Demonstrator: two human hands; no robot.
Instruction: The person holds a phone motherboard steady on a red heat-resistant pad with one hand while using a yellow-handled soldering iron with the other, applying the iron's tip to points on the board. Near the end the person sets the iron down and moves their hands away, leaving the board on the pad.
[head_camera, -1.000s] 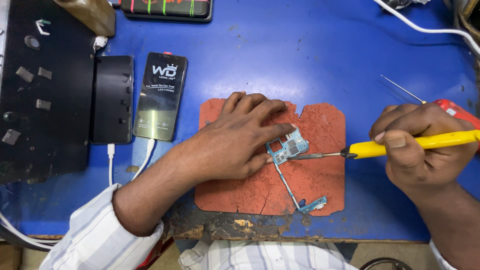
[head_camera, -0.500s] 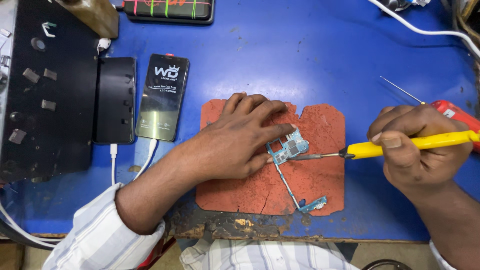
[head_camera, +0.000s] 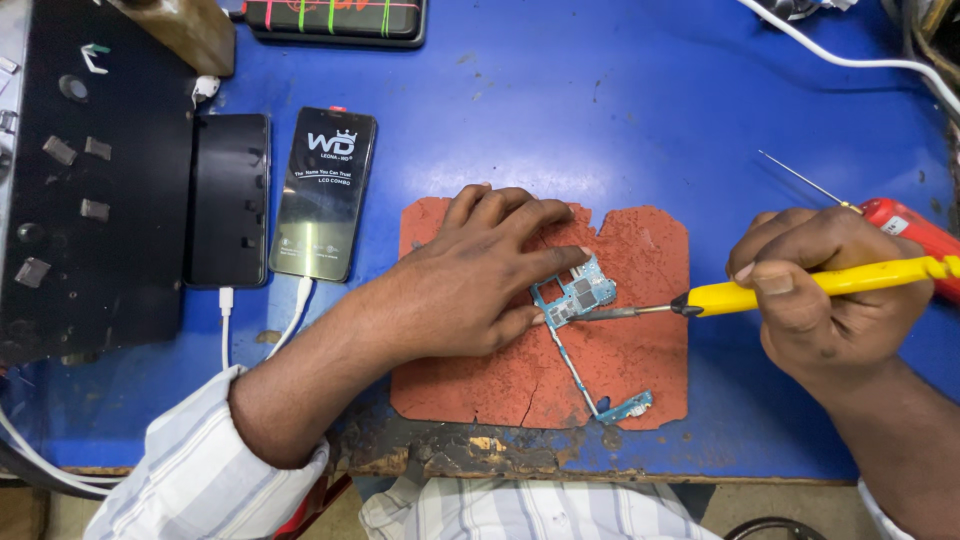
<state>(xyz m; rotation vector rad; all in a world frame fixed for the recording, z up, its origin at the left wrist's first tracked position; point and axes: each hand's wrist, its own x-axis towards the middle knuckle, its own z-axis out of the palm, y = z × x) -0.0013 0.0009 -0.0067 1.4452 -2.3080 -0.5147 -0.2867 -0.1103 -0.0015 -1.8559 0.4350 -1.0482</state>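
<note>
Blue covers the whole workbench, its front edge chipped and worn, and the head view takes in all of it. On it lies one reddish, cracked work mat. Two phones sit side by side at the left: a dark one and a lit one, each with a white cable at its lower end. A third device with coloured stripes rests at the top edge, and a black box fills the far left.

One small teal circuit board sits near the middle of the mat, with a thin ribbon running down to a little connector piece (also teal) near the mat's lower edge. The left hand lies flat, fingertips pinning the board down. The right hand is closed around one yellow-handled tool, whose metal tip touches the board. A red tool lies just behind that hand.
</note>
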